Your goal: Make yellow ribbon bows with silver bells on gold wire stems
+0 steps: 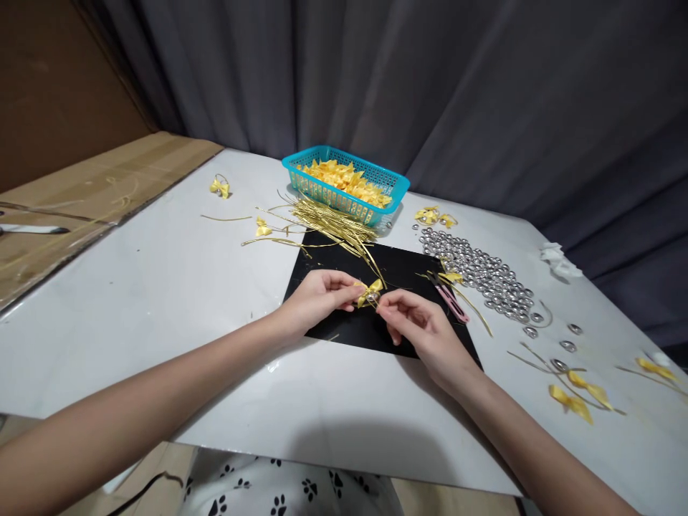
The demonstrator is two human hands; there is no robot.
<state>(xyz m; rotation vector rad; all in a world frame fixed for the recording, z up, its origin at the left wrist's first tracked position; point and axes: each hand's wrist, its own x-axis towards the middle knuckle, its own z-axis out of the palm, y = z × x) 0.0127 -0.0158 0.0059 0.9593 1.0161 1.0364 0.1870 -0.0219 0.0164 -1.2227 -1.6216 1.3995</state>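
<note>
my left hand (322,299) pinches the shiny yellow ribbon bow (375,287), seemingly to steady it, while my right hand (416,319), just apart, pinches its thin gold wire (375,306).

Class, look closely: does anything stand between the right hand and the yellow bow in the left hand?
Nothing visible does. The left hand pinches the yellow bow above the black mat; the right hand is close beside it, apparently pinching a thin gold strand at the bow.
</note>
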